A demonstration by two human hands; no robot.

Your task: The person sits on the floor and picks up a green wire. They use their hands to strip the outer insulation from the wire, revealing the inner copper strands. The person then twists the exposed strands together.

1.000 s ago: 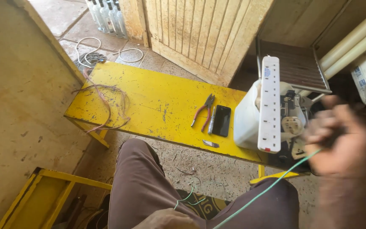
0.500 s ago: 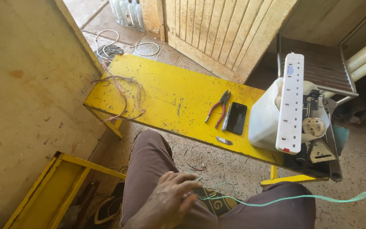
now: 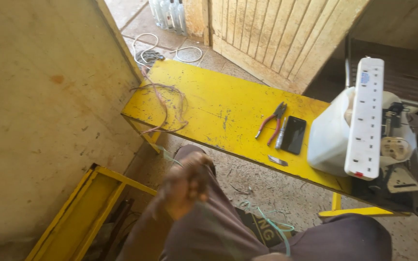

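My left hand (image 3: 186, 187) is blurred with motion above my left thigh, fingers curled. A thin green wire (image 3: 269, 223) loops over the floor between my knees, and a faint strand of it runs up to that hand. My right hand is out of the picture. In front of me stands a yellow bench (image 3: 218, 104). On it lie red-handled pliers (image 3: 272, 123), a black phone (image 3: 294, 135), a small metal blade (image 3: 277, 160) and a tangle of thin reddish wire (image 3: 166, 108).
A white plastic jug (image 3: 329, 140) with a white power strip (image 3: 365, 116) leaning on it stands at the bench's right end, beside a dark appliance (image 3: 397, 183). A wall fills the left, a yellow frame (image 3: 81, 212) lies below it, and cables (image 3: 153, 55) lie by a wooden door.
My right hand, which pulled the green wire out to the right, has left the view. My left hand has risen from my thigh toward the bench. The camera has shifted left.
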